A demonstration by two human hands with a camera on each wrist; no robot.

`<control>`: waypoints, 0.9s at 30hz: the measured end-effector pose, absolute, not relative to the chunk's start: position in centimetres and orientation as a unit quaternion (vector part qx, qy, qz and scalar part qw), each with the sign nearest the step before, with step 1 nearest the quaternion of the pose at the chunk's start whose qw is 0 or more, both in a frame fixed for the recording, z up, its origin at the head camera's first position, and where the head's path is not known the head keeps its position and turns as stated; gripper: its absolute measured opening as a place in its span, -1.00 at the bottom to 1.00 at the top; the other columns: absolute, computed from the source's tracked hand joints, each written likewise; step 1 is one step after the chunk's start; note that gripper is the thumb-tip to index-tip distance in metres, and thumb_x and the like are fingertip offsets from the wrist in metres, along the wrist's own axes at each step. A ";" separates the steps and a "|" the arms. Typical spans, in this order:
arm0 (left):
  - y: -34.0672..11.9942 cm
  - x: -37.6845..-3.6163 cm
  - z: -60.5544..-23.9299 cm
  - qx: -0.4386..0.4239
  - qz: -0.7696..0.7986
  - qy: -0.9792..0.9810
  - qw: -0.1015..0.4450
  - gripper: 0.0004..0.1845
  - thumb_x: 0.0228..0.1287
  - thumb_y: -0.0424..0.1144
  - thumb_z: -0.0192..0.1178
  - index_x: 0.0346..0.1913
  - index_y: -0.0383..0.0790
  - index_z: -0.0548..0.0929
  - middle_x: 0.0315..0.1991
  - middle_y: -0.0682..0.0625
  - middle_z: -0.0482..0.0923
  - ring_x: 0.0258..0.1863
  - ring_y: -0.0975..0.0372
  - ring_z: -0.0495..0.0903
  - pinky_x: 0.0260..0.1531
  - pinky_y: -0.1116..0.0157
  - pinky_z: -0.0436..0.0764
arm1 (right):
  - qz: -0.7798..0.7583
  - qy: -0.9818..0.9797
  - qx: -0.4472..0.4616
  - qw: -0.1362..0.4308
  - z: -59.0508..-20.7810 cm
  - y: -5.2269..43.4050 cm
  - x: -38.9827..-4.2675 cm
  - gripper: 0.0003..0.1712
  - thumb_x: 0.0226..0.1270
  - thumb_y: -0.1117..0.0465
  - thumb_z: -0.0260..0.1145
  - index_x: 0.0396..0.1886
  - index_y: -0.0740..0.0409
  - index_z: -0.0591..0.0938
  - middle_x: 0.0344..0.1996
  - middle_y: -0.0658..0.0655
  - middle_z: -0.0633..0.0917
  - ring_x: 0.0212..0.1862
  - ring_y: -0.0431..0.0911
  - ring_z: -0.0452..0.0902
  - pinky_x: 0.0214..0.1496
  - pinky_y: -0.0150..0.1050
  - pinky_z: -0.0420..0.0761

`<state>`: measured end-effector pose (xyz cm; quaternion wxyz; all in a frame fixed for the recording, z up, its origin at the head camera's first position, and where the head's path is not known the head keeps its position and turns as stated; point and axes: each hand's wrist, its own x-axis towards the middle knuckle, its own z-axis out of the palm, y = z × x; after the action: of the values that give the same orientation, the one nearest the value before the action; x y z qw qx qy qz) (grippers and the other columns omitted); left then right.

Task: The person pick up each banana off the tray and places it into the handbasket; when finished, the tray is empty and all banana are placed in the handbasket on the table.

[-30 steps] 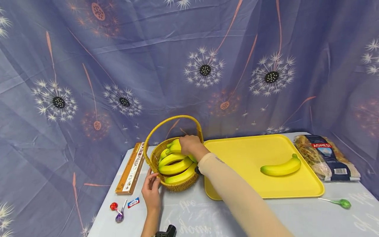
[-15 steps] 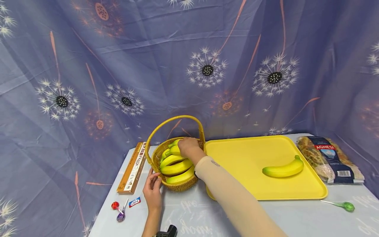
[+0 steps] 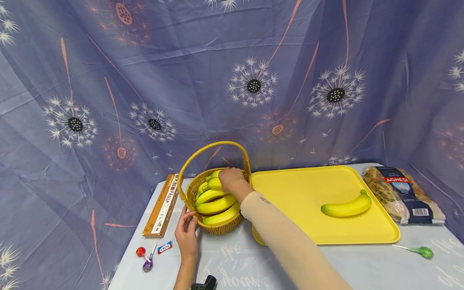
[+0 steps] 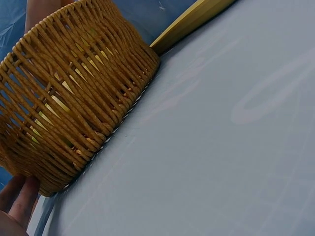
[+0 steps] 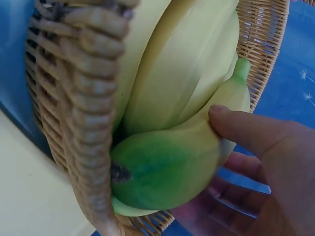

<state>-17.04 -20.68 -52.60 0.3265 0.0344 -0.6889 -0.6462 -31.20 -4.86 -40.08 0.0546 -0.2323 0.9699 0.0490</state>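
Little has shifted since half a second ago: right hand (image 3: 232, 179) sits in the same spot on the bananas, left hand (image 3: 186, 235) unchanged against the basket (image 3: 217, 229), only the head view nudged slightly. Right hand fingers are curled round the top banana (image 5: 167, 172) in the basket, thumb on its upper side, fingers under it in the right wrist view (green blossom end faces the camera, next to the handle (image 5: 81, 113)). Left hand is flat and relaxed, fingertips (image 4: 19, 196) touching the wicker wall at the basket's 8 o'clock, holding nothing. Banana likely light, firm, smooth-skinned and a bit slippery, bruises if squeezed (could be a replica, can't tell); best taken around its thick middle, not the stem, and tipped clear of the handle. It lies on top of the pile, at the basket's 1 o'clock side, directly under the right palm; other bananas (image 3: 215, 205) are stacked below toward 6 o'clock. Basket stands on the surface (image 3: 235, 262) just left of the yellow tray (image 3: 290, 193), which carries one banana (image 3: 346, 207) at 3 o'clock.
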 end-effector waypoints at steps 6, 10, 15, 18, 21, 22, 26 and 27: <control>-20.7 -17.3 -53.1 0.036 -0.642 -0.693 0.327 -0.82 0.38 -0.42 0.07 -0.08 -0.44 0.60 0.32 -0.14 0.34 0.17 0.09 0.48 -0.03 0.49 0.51 | 0.039 0.969 -0.239 0.048 -39.7 -4.2 -31.0 -0.38 0.34 -0.22 0.17 0.28 -0.03 0.48 0.12 0.11 0.54 0.05 0.05 0.51 0.00 -0.04 0.57; -20.4 -16.8 -52.0 0.028 -0.654 -0.684 0.321 -0.81 0.35 -0.48 0.06 -0.07 -0.55 0.56 0.33 -0.26 0.31 0.18 0.03 0.47 -0.05 0.51 0.51 | 0.040 0.964 -0.260 0.042 -39.2 -4.0 -30.7 -0.32 0.32 -0.30 0.14 0.30 -0.04 0.46 0.12 0.09 0.56 0.05 0.05 0.51 -0.02 -0.03 0.57; -20.3 -16.8 -51.9 0.030 -0.663 -0.679 0.314 -0.82 0.35 -0.49 0.06 -0.07 -0.54 0.57 0.33 -0.22 0.32 0.20 0.03 0.45 -0.02 0.48 0.51 | 0.047 0.953 -0.298 0.021 -38.1 -3.4 -29.8 -0.33 0.34 -0.27 0.14 0.31 -0.02 0.44 0.05 0.10 0.58 -0.04 0.03 0.55 -0.13 -0.04 0.61; -20.6 -17.2 -52.8 0.040 -0.662 -0.679 0.314 -0.83 0.37 -0.47 0.06 -0.07 -0.46 0.59 0.33 -0.14 0.34 0.21 0.08 0.44 -0.01 0.47 0.51 | 0.052 0.947 -0.318 0.000 -37.3 -2.4 -29.1 -0.39 0.38 -0.19 0.14 0.30 -0.01 0.45 0.01 0.11 0.58 -0.07 0.02 0.56 -0.18 -0.07 0.62; -20.7 -17.5 -53.2 0.043 -0.658 -0.681 0.319 -0.84 0.38 -0.43 0.07 -0.09 -0.42 0.60 0.32 -0.10 0.35 0.21 0.12 0.45 -0.01 0.47 0.51 | 0.057 0.940 -0.335 -0.036 -37.0 -0.9 -28.4 -0.42 0.40 -0.14 0.14 0.30 0.01 0.44 0.01 0.13 0.56 -0.04 0.02 0.53 -0.20 -0.09 0.62; -20.7 -17.5 -53.2 0.043 -0.656 -0.682 0.321 -0.84 0.38 -0.42 0.07 -0.09 -0.40 0.60 0.32 -0.08 0.35 0.21 0.13 0.45 0.00 0.47 0.50 | 0.058 0.938 -0.339 -0.052 -36.9 -0.4 -28.1 -0.43 0.39 -0.13 0.15 0.30 0.02 0.44 0.01 0.14 0.56 -0.04 0.02 0.52 -0.21 -0.11 0.62; -20.8 -17.5 -53.4 0.044 -0.651 -0.684 0.326 -0.84 0.39 -0.38 0.08 -0.09 -0.38 0.61 0.32 -0.06 0.37 0.19 0.14 0.46 -0.01 0.46 0.51 | 0.049 0.927 -0.352 -0.123 -37.0 2.2 -27.1 -0.50 0.38 -0.09 0.18 0.19 0.06 0.49 -0.12 0.12 0.54 -0.17 -0.03 0.47 -0.41 -0.23 0.56; -20.9 -17.4 -53.4 0.045 -0.650 -0.685 0.327 -0.84 0.39 -0.38 0.08 -0.09 -0.38 0.61 0.32 -0.06 0.37 0.19 0.14 0.47 -0.01 0.46 0.51 | 0.041 0.924 -0.354 -0.138 -37.0 2.8 -26.8 -0.54 0.37 -0.07 0.20 0.15 0.06 0.51 -0.17 0.10 0.54 -0.21 -0.04 0.45 -0.47 -0.25 0.52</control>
<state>-17.40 -20.88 -53.40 0.3267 0.0449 -0.6848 -0.6498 -26.80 2.84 -36.97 -0.1378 -0.3538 0.9242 0.0414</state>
